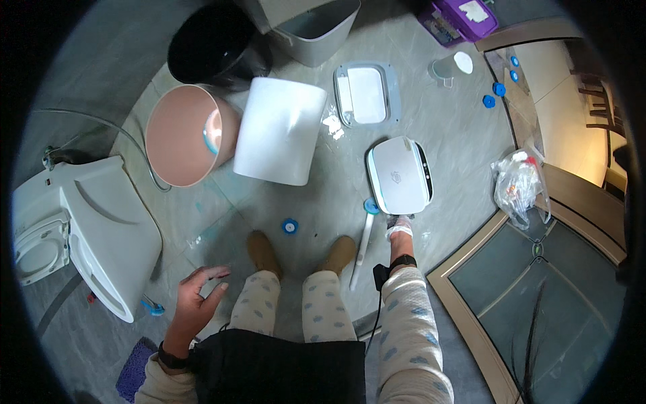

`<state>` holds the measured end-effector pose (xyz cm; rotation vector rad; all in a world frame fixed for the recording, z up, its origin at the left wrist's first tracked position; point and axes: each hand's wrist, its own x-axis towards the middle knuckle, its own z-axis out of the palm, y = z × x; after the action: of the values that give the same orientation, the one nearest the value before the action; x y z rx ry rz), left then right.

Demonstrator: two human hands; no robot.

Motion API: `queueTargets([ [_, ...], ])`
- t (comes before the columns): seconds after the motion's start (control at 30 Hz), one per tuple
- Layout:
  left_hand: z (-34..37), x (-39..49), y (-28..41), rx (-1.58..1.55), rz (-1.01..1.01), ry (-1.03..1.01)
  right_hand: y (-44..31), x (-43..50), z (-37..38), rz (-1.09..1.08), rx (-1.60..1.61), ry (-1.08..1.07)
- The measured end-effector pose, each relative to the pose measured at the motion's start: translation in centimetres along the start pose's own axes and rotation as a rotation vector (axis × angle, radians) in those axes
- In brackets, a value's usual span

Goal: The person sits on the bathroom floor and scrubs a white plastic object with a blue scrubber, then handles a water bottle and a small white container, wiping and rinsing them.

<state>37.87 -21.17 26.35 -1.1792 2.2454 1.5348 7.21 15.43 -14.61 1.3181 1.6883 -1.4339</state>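
Note:
My right hand, in a clear plastic glove, is at the near edge of a white and grey bin lid with a dark button strip. Its fingers are largely hidden by the lid, which it appears to hold. Just left of that hand lies a white cleaning wand with a blue disc-shaped head. My bare left hand hovers near my left knee, fingers apart and holding nothing. Beyond my feet, a white bin body lies next to a pink bucket. A grey-rimmed bin frame rests on the tiles.
Black and grey bins stand at the back. A toilet is at left. One blue disc lies by my feet. At right are a cup, a plastic bag and an open door. The floor has wet patches.

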Motion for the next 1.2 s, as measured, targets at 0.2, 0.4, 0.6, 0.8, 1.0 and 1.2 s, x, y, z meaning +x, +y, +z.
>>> queueTargets([
  [0.2,-0.8,0.9,1.1,0.074,-0.005,0.014,-9.3,-7.0,1.3,-0.783,-0.444,0.531],
  [0.4,-1.9,1.8,0.8,0.122,-0.067,0.072,-13.3,-10.8,16.4,-1.533,-1.328,-0.417],
  [0.6,-2.7,-1.0,-4.0,0.164,-0.284,0.078,-9.2,-5.4,29.0,-1.604,-2.162,-0.183],
  [0.8,-2.2,-2.7,-7.6,-0.142,-0.435,0.203,-8.8,-6.6,27.5,-1.281,-1.834,-0.35],
  [1.0,-0.5,-0.6,0.1,-0.117,-0.129,0.099,-14.4,-19.5,17.5,-0.767,-0.939,-0.633],
  [1.2,3.5,3.3,11.0,-0.472,-0.047,-0.007,-16.9,-37.7,7.9,-0.603,-0.627,-0.734],
])
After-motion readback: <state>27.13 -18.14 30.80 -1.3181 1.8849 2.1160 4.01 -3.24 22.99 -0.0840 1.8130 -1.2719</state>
